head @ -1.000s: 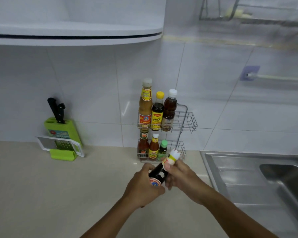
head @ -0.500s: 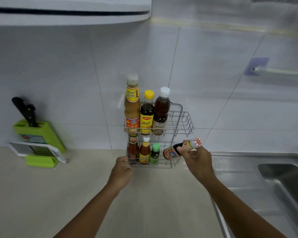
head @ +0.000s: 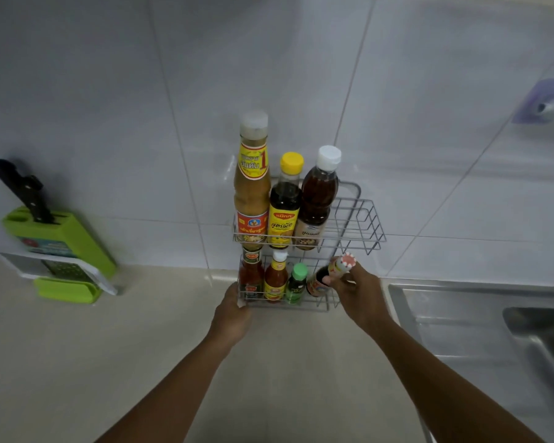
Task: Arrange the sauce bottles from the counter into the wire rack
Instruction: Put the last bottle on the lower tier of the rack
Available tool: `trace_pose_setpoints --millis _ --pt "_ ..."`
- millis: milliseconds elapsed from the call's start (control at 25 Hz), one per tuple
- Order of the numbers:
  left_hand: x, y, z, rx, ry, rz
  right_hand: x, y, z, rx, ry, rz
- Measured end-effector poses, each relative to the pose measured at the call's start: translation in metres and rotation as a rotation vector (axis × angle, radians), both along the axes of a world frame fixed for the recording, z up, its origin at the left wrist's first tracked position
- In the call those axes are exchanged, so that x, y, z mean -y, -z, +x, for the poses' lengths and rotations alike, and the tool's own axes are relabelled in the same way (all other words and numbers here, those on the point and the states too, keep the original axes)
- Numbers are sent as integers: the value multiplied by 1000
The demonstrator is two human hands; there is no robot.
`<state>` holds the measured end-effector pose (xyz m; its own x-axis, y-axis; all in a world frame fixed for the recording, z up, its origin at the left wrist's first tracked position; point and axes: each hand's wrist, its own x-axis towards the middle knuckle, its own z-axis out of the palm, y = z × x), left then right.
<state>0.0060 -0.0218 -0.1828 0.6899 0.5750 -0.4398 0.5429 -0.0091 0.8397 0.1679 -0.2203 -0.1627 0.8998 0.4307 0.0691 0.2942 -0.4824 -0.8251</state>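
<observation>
The right hand (head: 357, 290) grips a dark bottle (head: 328, 276) tilted cap-up-right, base aimed left into the rack's (head: 352, 219) lower-tier gap beside the green bottle (head: 296, 284), while the left hand (head: 232, 310) clasps the rack's lower-left corner.

A beige kitchen counter (head: 77, 362) carries a two-tier wire rack (head: 359, 219) against its back edge by the wall, a green knife block (head: 61, 241) with a grater (head: 68, 270) towards its left end, and a steel sink (head: 493, 330) at its right end.
</observation>
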Motion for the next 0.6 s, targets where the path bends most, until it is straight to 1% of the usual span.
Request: trace_pose_setpoints --millis 160,360,520,600 --pt "0 3 -1 -30 1 29 -12 6 12 -17 -34 -59" --pt "-1 5 1 -15 12 27 -19 11 15 -73 -57 -128" --pt "-1 4 -1 -30 24 35 -23 14 17 -49 -101 -206" --pt "0 4 -1 -35 26 42 -23 14 15 -37 -119 -198"
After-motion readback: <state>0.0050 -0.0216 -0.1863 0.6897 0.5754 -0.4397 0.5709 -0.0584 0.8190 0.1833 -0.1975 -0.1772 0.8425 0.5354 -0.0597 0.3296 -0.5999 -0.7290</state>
